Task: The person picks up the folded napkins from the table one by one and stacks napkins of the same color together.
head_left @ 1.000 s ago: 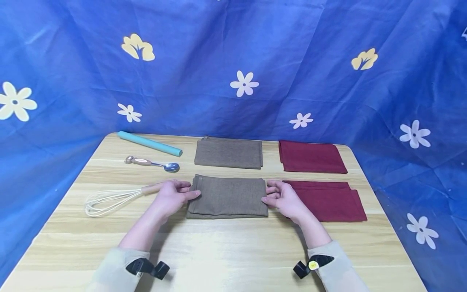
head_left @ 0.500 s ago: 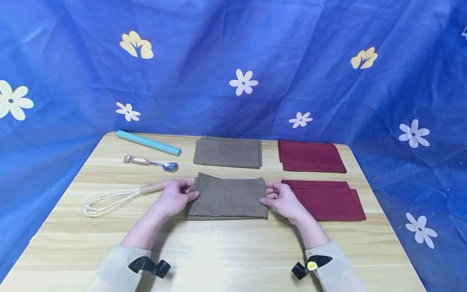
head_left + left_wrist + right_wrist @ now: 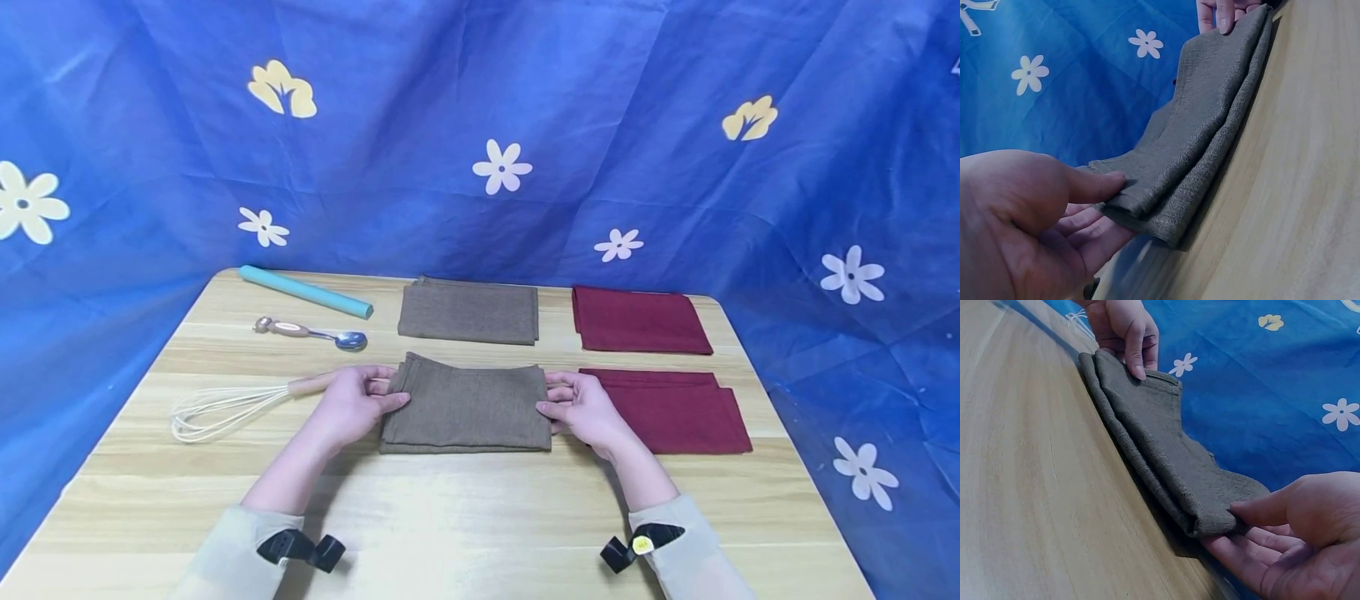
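Observation:
A folded grey-brown cloth napkin (image 3: 468, 408) is held at its two short ends, near the middle of the table. My left hand (image 3: 358, 404) pinches the left end, thumb on top and fingers underneath, as the left wrist view shows. At the right end my right hand (image 3: 587, 410) grips it the same way; in the right wrist view the fingers (image 3: 1241, 556) lie under the fold. The napkin's middle sags a little between the hands, and its front edge stays close over the wood. A whisk (image 3: 240, 406) lies just left of my left hand, its handle end partly hidden.
Behind lies another grey-brown folded napkin (image 3: 468, 312). Two dark red folded napkins (image 3: 641, 321) are at the right, the nearer one beside my right hand. A spoon (image 3: 318, 333) and a turquoise rod (image 3: 307, 292) lie back left. A blue flowered curtain (image 3: 420, 167) borders the table (image 3: 480, 533).
The napkin's back edge has lifted at the corners and dipped in the middle, while its front edge has barely shifted. Both hands keep their hold at the ends.

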### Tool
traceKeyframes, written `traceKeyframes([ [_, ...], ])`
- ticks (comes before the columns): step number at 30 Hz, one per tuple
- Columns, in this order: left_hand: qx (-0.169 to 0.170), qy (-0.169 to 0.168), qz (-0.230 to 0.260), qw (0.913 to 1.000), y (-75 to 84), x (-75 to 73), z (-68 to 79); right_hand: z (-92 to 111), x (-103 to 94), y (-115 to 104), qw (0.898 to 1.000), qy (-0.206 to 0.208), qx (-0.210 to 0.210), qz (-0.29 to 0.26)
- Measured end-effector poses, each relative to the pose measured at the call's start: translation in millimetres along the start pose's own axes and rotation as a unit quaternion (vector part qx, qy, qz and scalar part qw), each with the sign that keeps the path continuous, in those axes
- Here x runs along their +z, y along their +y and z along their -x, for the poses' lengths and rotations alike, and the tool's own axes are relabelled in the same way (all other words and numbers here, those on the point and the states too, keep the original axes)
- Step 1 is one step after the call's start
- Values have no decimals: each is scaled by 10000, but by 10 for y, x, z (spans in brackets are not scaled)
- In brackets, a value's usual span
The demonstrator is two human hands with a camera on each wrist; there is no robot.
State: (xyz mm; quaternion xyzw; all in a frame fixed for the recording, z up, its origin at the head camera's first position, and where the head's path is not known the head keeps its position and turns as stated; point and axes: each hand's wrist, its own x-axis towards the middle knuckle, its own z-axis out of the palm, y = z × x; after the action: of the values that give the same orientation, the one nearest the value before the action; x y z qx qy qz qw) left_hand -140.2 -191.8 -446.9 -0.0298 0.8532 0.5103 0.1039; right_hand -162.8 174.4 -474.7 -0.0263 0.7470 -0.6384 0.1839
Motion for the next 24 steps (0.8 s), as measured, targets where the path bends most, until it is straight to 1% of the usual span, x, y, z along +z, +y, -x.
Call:
traceKeyframes([
  [4,-96,85,99,9999,-11,-22,-4,10,-17,-19,10000,85,31,15],
  [7,-177,108,259,9994,-12,-43,-7,25,-33,-54,10000,49,21,-28],
  [10,-186,96,455,9987,-2,-66,-5,37,-47,-92,9999,-46,-27,-110],
  [16,-112,108,520,9985,47,-102,10,52,-69,-134,9997,-132,-76,-178],
  [24,-161,51,491,9987,101,-138,12,72,-107,-200,9999,-114,-58,-95],
])
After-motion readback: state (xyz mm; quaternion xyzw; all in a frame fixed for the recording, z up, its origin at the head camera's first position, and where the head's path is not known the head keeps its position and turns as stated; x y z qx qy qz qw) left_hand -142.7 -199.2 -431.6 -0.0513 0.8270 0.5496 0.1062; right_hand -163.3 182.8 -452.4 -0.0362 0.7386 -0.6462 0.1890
